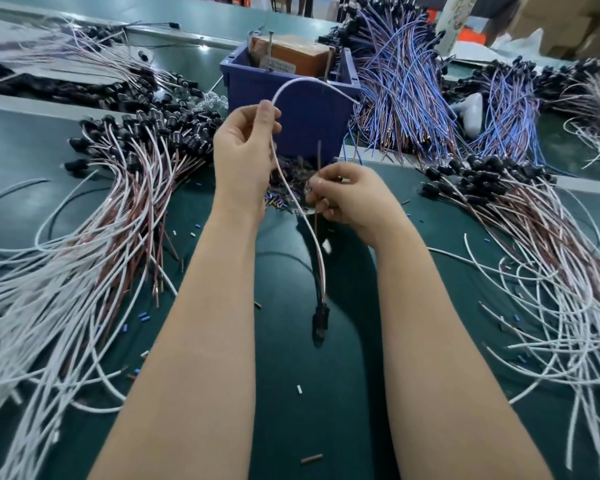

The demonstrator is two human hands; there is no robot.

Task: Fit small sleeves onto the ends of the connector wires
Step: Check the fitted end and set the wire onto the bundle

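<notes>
1. The left hand (245, 157) is raised above the green table (291, 393), pinching a white wire (293, 85) between thumb and fingertips; the wire arches up and to the right in front of the blue bin (305, 119).
2. From that pinch the white wire also runs down between the two hands to a black connector (320, 322) hanging low over the near middle of the table.
3. The right hand (350, 199) is curled, its fingertips closed on a brown wire (318, 157) that stands upright just in front of the bin; whether a sleeve is in the fingers cannot be told.
4. A heap of small sleeves (284, 192) lies on the table between the hands, at the foot of the bin, with loose ones scattered nearer.
5. Bundles of white and brown wires with black connectors spread over the left (94, 216) and right (520, 237) of the table.
6. Blue wires (406, 98) are piled far right, beside the bin.
</notes>
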